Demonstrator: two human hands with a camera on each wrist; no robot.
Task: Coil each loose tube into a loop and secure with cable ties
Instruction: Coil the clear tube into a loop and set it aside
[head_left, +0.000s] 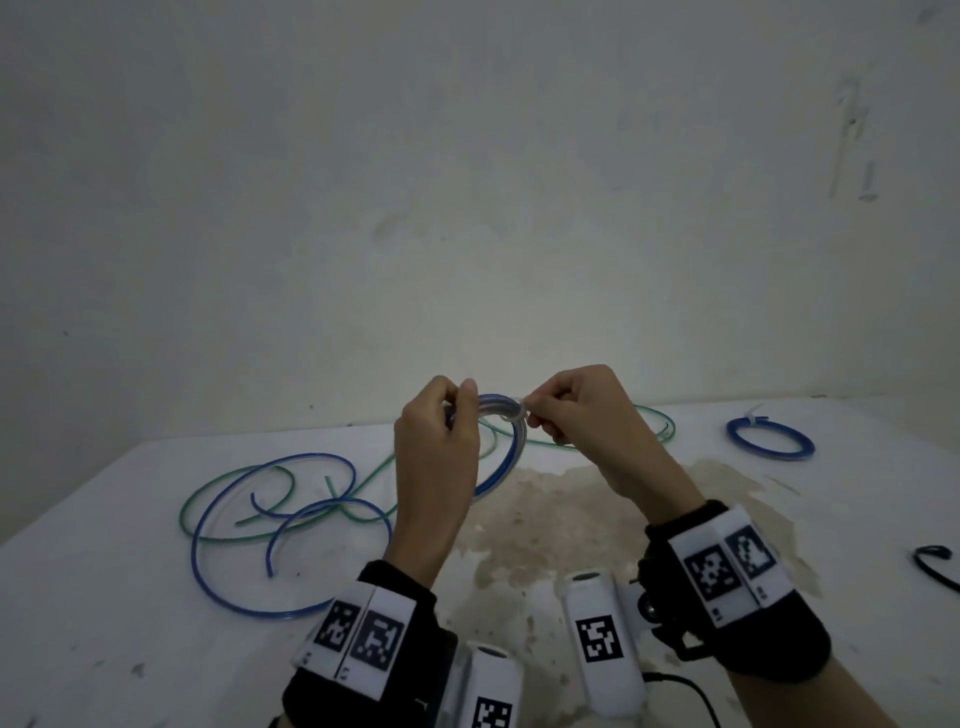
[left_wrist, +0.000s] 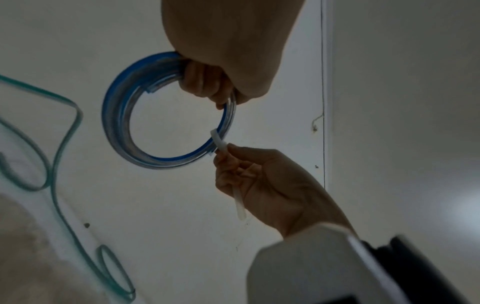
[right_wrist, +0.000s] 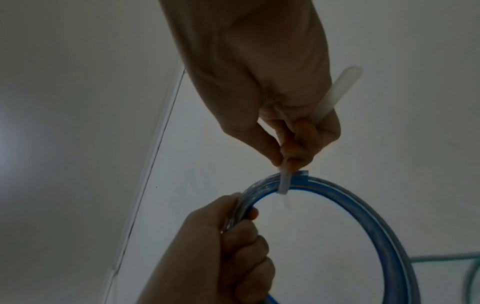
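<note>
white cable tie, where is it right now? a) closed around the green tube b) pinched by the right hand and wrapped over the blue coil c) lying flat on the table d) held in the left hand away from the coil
b: the right hand pinches the white cable tie, which crosses the blue coil that the left hand grips.
</note>
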